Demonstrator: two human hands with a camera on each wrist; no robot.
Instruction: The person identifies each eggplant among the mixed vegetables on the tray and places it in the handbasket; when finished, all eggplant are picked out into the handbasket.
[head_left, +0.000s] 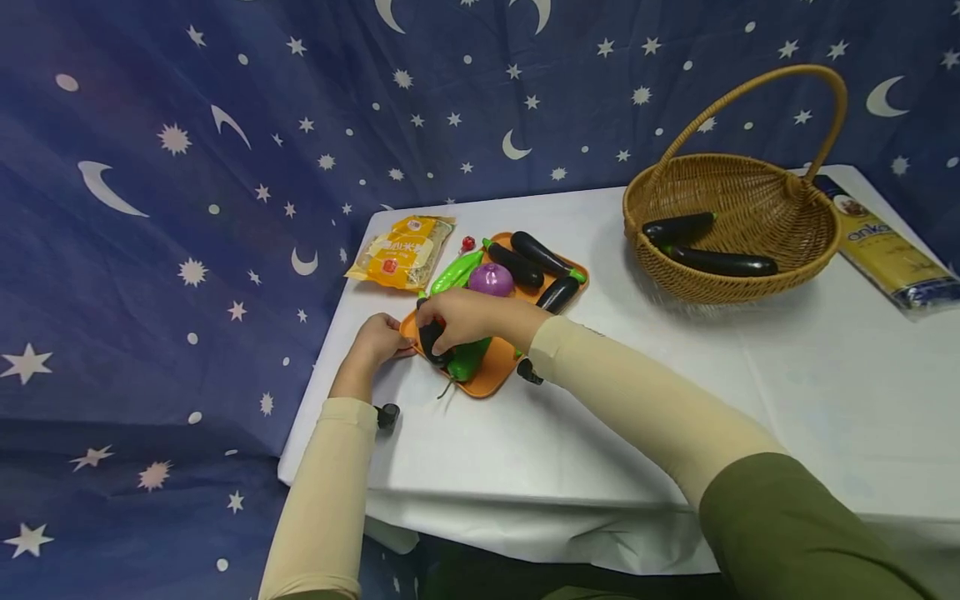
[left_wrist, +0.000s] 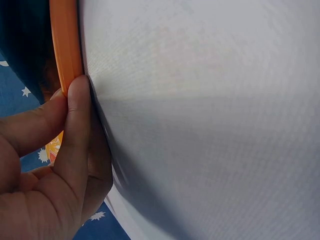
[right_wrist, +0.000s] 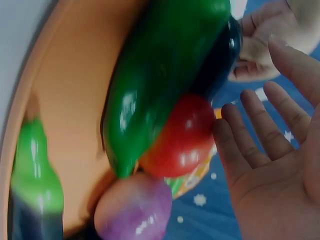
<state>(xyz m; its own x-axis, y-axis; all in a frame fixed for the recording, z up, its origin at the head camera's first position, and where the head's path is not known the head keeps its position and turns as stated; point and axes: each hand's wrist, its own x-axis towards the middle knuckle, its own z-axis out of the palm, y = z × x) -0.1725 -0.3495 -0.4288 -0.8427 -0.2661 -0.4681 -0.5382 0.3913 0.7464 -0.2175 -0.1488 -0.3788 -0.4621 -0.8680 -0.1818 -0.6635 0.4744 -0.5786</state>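
My left hand (head_left: 378, 340) pinches the rim of an orange tray (head_left: 491, 377) at its left end; the left wrist view shows thumb and fingers on the rim (left_wrist: 66, 50). Above that end of the tray is my right hand (head_left: 476, 317), thumb and fingers spread to either side of a dark eggplant (head_left: 431, 340). In the right wrist view its fingers (right_wrist: 255, 125) are apart and loosely bent, close to the eggplant (right_wrist: 220, 62) and a red tomato (right_wrist: 187, 137). Beside them lie a large green pepper (head_left: 470, 360) and a purple onion (head_left: 491, 279).
More eggplants (head_left: 516, 265) and a light green pepper (head_left: 456, 272) lie on the tray. Behind it are a yellow food packet (head_left: 401, 252) and a small red item (head_left: 468, 243). To the right stands a wicker basket (head_left: 720, 287) holding two eggplants, with a yellow-blue packet (head_left: 892, 250) beside it.
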